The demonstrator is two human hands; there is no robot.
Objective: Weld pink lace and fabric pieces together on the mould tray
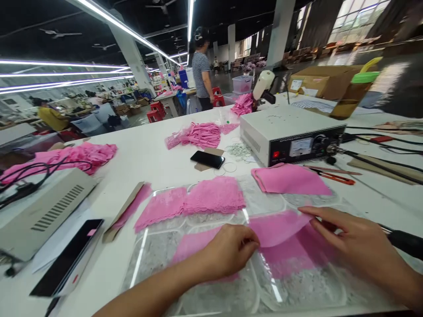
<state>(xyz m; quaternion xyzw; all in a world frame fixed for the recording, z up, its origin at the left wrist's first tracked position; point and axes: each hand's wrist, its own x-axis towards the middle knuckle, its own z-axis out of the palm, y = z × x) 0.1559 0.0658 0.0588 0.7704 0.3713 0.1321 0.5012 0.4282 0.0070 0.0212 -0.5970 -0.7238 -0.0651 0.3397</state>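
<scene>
- Legible text: none.
- White paper label [296,85] on brown cardboard box [337,78]: print illegible.
- White rectangular meter dial [300,147] on black-fronted, pale grey metal instrument box [287,121]: markings too small to read.

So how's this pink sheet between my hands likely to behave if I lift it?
The pink sheet is probably floppy, since its lower edge bows between your left hand and right hand. It's likely light, as it looks thin. Held by one corner, it would probably droop, given that curve.
</scene>
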